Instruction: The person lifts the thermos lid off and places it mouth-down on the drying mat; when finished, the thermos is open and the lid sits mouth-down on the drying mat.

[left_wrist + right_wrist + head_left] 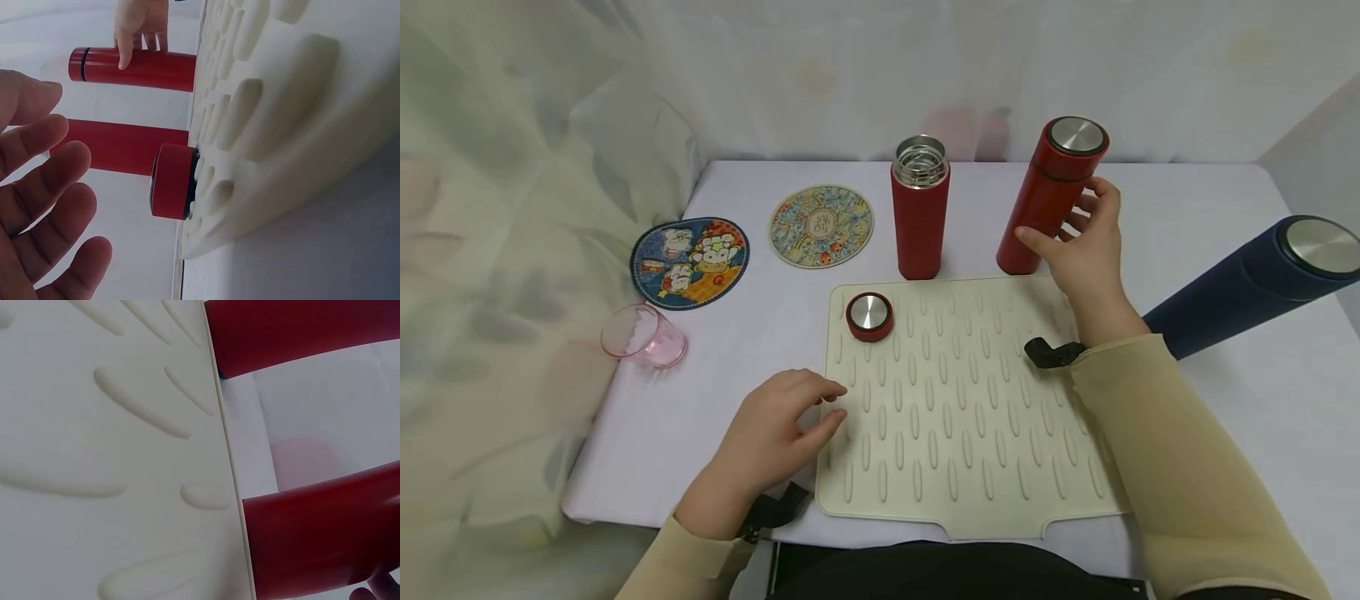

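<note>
My right hand (1086, 250) holds a red thermos bottle (1048, 200) with its silver-topped lid on, thumb on the near side and fingers along its right. This bottle stands just behind the mat. To its left is a second red thermos bottle (919, 225), upright and without a lid, its steel mouth showing. A red lid with a silver top (869, 315) rests on the cream ribbed mat (940, 467) near the back left corner. Over the mat's left edge hovers my left hand (786, 421), fingers loosely bent and holding nothing; the left wrist view shows its fingers (62, 206) apart from the lid.
A large dark blue thermos (1240, 283) stands at the right, beside my right forearm. On the left are a pink glass (643, 335), a blue cartoon-print oval mat (690, 263) and a round patterned coaster (822, 227). Curtains (820, 75) hang behind the white table (737, 183).
</note>
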{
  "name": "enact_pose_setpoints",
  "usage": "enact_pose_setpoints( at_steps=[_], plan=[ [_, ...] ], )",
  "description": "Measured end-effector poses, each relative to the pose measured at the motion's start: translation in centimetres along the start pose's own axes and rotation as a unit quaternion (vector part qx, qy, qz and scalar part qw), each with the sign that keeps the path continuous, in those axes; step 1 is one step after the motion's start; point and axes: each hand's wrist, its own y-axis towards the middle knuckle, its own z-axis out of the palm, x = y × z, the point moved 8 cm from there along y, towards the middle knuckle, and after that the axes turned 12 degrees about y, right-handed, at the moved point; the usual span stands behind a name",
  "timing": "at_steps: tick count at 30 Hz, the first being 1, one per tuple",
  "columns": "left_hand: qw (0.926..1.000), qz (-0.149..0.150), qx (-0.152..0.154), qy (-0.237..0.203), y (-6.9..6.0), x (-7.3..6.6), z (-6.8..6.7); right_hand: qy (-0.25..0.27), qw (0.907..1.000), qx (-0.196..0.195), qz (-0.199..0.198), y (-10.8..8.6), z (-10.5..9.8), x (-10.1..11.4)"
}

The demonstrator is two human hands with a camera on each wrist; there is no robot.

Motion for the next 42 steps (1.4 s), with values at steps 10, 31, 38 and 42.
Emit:
enact_pose_setpoints(
  at_steps=[10,31,38,42],
  plan=[
    [1.0000,0.000,0.001,-0.010,-0.2,0.2,0.0,-0.037,0.9988,-0.019,-0.024,0.2,0.1,0.2],
    [0.9995,0.029,-0.011,-0.009,1.9,-0.7,-0.5,-0.002,0.9585,0.089,-0.271,-9.6,0.4,5.9],
    [0.9951,0.066,-0.071,-0.020,3.5,-2.4,-3.3,-0.054,0.9267,0.187,-0.321,-13.3,1.8,7.2],
    [0.9858,0.098,-0.124,-0.055,4.3,-3.8,-5.2,-0.080,0.9101,0.228,-0.337,-14.8,2.5,7.5]
  ],
)
